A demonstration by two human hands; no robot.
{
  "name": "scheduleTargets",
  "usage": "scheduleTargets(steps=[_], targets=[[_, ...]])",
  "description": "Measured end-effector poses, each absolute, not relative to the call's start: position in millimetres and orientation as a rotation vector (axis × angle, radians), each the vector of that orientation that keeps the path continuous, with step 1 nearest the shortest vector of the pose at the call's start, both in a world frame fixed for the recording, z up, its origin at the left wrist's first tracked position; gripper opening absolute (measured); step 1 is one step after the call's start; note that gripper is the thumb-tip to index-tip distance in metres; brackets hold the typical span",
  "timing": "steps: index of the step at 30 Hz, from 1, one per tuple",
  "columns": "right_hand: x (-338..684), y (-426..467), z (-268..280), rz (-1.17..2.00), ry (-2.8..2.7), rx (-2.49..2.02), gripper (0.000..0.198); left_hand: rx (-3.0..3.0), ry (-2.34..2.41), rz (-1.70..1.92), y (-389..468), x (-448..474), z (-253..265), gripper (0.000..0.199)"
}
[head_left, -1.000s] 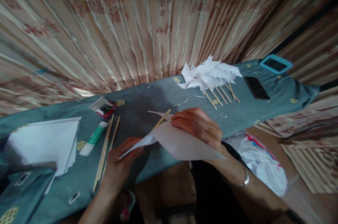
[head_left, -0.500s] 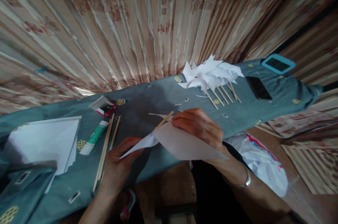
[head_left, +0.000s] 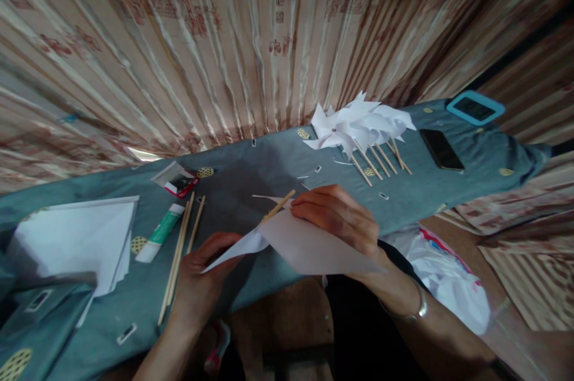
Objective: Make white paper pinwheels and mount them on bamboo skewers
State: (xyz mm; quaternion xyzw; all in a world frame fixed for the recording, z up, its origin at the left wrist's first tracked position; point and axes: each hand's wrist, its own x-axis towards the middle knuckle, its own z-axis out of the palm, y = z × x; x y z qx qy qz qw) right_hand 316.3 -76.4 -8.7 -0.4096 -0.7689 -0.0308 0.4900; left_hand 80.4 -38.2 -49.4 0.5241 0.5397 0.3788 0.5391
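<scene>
Grey-green cloth [head_left: 251, 177] is covering one long table, and I'm taking the held paper as the centre of my clock. Far out at nine o'clock, one stack of white sheets [head_left: 76, 243] is lying with its edges fanning, its leaves too many for me to count. Nearer at nine, one green-and-white tube [head_left: 164, 231] is resting aslant. At ten, one red-and-white packet [head_left: 180, 183] is lying open, its dark contents showing too small to name. Back at nine, three loose sticks [head_left: 177, 252] are lying close together.

At eight, the left hand [head_left: 201, 267] is pinching one flap of the folded white paper [head_left: 309, 240], thumb and fingers closing on it above the table's near edge. One short stick [head_left: 278, 206] is poking out from the paper towards twelve. Between two and three, the right hand [head_left: 336, 213] is gripping the same paper; whether its fingertips are also pressing that stick, I cannot tell.

At one o'clock, several pinwheels [head_left: 359, 127] are overlapping, at least five handles showing. At two, one phone [head_left: 442, 149] is lying flat, and beyond it one blue-framed device [head_left: 476, 108] is resting.
</scene>
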Motion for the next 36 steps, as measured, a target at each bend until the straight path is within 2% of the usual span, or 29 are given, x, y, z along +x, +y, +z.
scheduleTargets(steps=[16,36], targets=[[313,-78,-4,-0.106,-1.892,-0.997,0.022,1.205,1.288,0.923,-38,85,-41,0.010],[312,-80,-7,-0.095,-1.897,-1.023,0.023,1.075,1.352,0.913,-37,93,-31,0.015]])
